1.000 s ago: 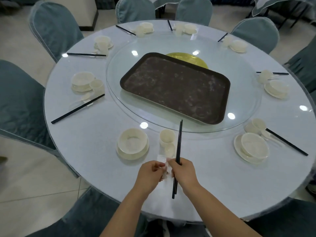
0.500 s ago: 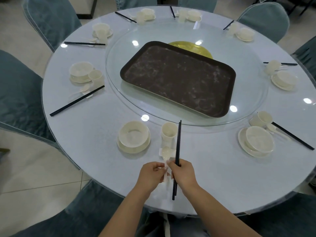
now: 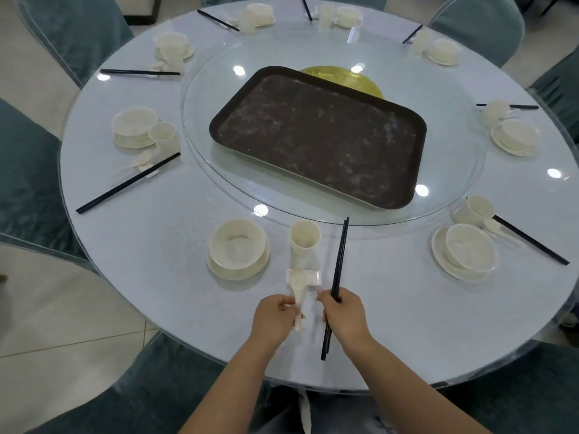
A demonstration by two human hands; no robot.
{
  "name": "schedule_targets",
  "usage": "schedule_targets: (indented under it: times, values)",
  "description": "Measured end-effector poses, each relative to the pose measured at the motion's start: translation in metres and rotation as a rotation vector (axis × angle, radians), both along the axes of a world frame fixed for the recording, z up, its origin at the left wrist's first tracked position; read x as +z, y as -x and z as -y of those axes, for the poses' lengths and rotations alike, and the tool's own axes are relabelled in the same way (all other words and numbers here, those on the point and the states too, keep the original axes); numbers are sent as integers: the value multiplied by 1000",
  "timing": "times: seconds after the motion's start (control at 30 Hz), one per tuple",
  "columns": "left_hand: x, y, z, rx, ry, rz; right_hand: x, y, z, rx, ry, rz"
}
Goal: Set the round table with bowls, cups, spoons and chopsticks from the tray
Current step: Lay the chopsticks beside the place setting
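At the near setting a cream bowl (image 3: 237,244) sits on its saucer, with a cream cup (image 3: 304,238) to its right. A white spoon (image 3: 298,285) lies with its scoop on a small white rest (image 3: 311,276); my left hand (image 3: 275,321) pinches the spoon's handle. My right hand (image 3: 343,314) grips a pair of black chopsticks (image 3: 339,264) that point away towards the dark brown tray (image 3: 316,136). The tray lies bare on the glass turntable (image 3: 200,104).
The round white table (image 3: 156,252) carries several other settings of bowl, cup, spoon and chopsticks around its rim, such as the one at the left (image 3: 134,126) and the one at the right (image 3: 470,252). Blue-grey covered chairs (image 3: 28,170) ring the table.
The spoon and its rest have slid a little away from the cup toward me. My two hands have moved slightly apart, the left on the spoon handle, the right still on the chopsticks.
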State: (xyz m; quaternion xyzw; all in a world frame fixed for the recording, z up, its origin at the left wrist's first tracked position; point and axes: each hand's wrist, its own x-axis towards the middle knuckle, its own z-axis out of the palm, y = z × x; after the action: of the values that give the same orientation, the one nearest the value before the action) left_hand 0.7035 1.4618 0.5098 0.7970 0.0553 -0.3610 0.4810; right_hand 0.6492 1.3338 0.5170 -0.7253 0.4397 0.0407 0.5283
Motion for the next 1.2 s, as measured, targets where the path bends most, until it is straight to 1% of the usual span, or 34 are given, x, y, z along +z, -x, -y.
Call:
schedule_targets:
  times: [0.1, 0.6, 1.03, 1.13, 1.2]
  values:
    - [-4, 0, 0, 1, -13, 2, -2, 2, 1, 17, -12, -22]
    - [-7, -8, 10, 35, -28, 62, -6, 2, 8, -35, -27, -28]
    - [-15, -11, 6, 158, -5, 3, -7, -2, 10, -29, -29, -9]
    - [-11, -15, 5, 178, -66, 66, -2, -5, 11, -29, -4, 29]
    - [-2, -20, 5, 243, -77, 140, 5, -10, 13, -49, 27, 81]
